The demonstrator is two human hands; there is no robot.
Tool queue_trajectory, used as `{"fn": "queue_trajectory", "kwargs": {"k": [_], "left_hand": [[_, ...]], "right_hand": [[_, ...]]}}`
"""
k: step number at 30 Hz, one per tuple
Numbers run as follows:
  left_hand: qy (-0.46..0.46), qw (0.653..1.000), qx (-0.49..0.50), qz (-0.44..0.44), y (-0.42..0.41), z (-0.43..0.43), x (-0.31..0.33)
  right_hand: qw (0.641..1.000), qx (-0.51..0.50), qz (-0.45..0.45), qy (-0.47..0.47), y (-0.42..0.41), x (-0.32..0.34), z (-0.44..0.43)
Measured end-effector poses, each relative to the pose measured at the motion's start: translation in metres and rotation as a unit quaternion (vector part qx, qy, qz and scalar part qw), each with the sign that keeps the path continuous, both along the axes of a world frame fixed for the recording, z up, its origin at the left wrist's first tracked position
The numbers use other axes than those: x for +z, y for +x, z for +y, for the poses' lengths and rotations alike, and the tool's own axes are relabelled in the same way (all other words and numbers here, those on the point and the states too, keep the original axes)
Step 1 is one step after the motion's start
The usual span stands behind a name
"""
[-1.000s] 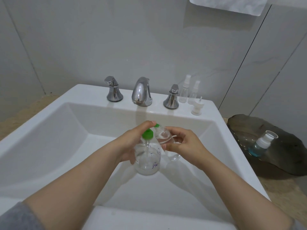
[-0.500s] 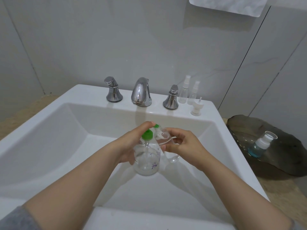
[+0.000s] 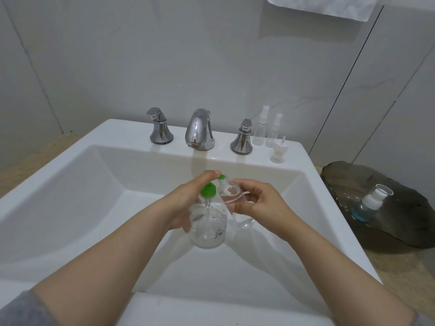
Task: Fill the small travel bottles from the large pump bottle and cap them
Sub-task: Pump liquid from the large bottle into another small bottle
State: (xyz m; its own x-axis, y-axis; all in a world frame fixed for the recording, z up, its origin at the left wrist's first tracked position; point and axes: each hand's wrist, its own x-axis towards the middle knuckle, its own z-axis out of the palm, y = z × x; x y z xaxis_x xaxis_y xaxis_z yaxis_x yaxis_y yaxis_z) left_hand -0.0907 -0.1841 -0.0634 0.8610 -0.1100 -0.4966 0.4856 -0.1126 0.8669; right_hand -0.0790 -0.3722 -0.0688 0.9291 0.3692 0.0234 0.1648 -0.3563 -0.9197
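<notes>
Seen from above, over a white sink [image 3: 70,184]. At far left on the sink's back ledge, a chrome tap handle [image 3: 160,128]; then the chrome spout [image 3: 199,129] in the middle, then a second handle [image 3: 242,137]. Just right of that, two small clear travel bottles [image 3: 266,131] standing upright side by side with spray tops on, and a loose white pump cap [image 3: 277,152] standing just near of them.

Over the basin, near centre: left hand [image 3: 188,203] wrapped closed around the large pump bottle [image 3: 208,228], clear with a green pump head, one finger resting on top of the pump. Touching it on the right, a clear travel bottle [image 3: 231,194], tilted with its mouth at the green nozzle. Right hand [image 3: 261,205] closed on that tilted bottle, fingers curled round its body.

Far right, beside the sink, a dark glass tray [image 3: 400,231] carrying a small bottle of blue liquid [image 3: 369,205], leaning, white top on. At top right, the edge of a white towel [image 3: 329,8] against grey wall.
</notes>
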Motion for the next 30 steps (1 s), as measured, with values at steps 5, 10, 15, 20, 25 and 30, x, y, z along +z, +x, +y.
{"fn": "queue_trajectory", "kwargs": {"k": [5, 10, 15, 20, 25, 30], "left_hand": [[-0.001, 1.000, 0.013, -0.014, -0.0016, -0.0016, 0.0029], [0.005, 1.000, 0.017, -0.004, 0.0010, -0.0003, 0.0004], [0.015, 1.000, 0.016, 0.005, 0.0024, -0.0006, -0.0038], [0.007, 1.000, 0.010, 0.017, 0.0027, 0.0003, -0.0031], [-0.006, 1.000, 0.003, 0.018, 0.0013, -0.0007, -0.0007], [0.020, 1.000, 0.003, 0.011, 0.0016, -0.0001, -0.0022]], "right_hand": [[1.000, 0.005, 0.012, -0.012, -0.0021, -0.0004, -0.0002], [1.000, 0.001, 0.020, -0.017, -0.0019, -0.0009, -0.0002], [1.000, 0.007, 0.016, -0.013, -0.0023, 0.0005, -0.0001], [1.000, -0.002, 0.010, -0.002, -0.0005, 0.0006, 0.0006], [1.000, -0.004, 0.005, 0.000, 0.0001, 0.0007, 0.0009], [1.000, -0.008, 0.004, -0.003, -0.0006, 0.0008, 0.0009]]}}
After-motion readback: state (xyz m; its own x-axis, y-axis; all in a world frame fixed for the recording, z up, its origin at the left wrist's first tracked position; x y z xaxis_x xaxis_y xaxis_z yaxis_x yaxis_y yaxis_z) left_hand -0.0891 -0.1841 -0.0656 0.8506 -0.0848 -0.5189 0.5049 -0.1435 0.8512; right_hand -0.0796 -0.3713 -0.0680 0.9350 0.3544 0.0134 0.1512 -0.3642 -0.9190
